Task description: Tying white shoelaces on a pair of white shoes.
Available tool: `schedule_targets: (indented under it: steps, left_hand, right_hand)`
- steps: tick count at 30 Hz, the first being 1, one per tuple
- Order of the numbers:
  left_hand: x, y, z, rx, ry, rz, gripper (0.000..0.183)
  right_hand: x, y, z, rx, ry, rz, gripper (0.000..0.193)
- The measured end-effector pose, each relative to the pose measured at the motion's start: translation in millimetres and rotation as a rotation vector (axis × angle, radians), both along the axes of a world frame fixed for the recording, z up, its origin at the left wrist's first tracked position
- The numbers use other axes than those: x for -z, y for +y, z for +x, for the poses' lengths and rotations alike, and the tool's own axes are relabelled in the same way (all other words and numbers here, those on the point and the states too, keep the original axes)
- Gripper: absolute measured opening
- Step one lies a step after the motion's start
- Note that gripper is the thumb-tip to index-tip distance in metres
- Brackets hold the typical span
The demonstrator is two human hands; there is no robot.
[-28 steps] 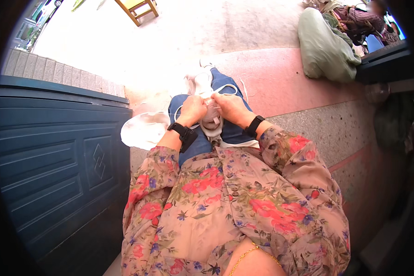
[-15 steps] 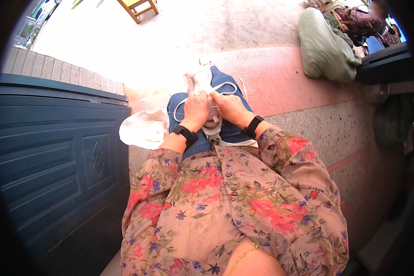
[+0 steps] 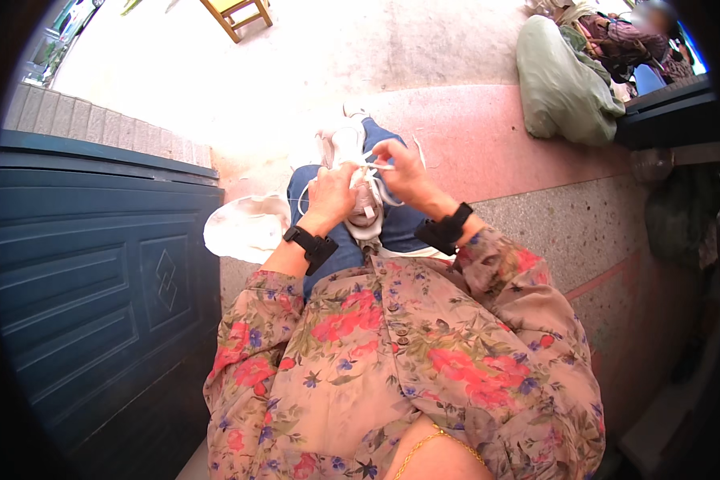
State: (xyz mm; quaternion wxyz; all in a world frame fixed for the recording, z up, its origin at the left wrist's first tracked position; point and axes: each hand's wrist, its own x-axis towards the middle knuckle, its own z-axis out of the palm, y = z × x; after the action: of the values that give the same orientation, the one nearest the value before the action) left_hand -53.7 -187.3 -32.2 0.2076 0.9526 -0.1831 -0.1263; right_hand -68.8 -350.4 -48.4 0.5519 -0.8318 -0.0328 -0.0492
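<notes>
A pale shoe (image 3: 366,211) rests between my jeans-clad thighs, its opening toward me and its toe pointing away. White shoelace (image 3: 382,166) runs across its top, with loose loops at both sides. My left hand (image 3: 332,194) is closed at the left edge of the lacing, its fingertips on the lace; part of its grip is hidden behind the knuckles. At the right, my right hand (image 3: 404,174) pinches the lace between thumb and forefinger, slightly above the shoe. Each wrist wears a black band.
A white, soft-looking item (image 3: 246,229) lies left of my legs. Beside it stands a blue panelled door (image 3: 96,264). A full pale-green sack (image 3: 564,84) stands at the far right, near a seated person (image 3: 636,40). A wooden stool (image 3: 238,14) is at the far edge.
My hands have moved apart: the right has lifted and shifted right with the lace, the left has moved slightly left and down. The loop on the right has dropped.
</notes>
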Motion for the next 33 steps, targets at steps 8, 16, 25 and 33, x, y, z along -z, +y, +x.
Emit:
schedule_targets:
  steps: [8,16,25,33]
  left_hand:
    - [25.7,5.9,-4.3,0.023,-0.222,-0.188,0.018]
    - [22.3,26.1,-39.5,0.032,-0.327,-0.401,0.010]
    - [24.7,24.6,-40.8,-0.007,-0.346,-0.460,0.008]
    - [21.7,14.0,-50.5,0.066,-0.442,-0.375,0.008]
  right_hand:
    - [1.2,-8.1,3.0,-0.099,0.255,-0.060,0.028]
    - [11.6,-7.8,1.7,-0.135,0.482,0.087,0.025]
    - [31.0,12.7,-5.1,-0.145,0.298,-0.094,0.020]
    - [29.4,24.4,-3.7,-0.103,0.352,-0.090,0.019]
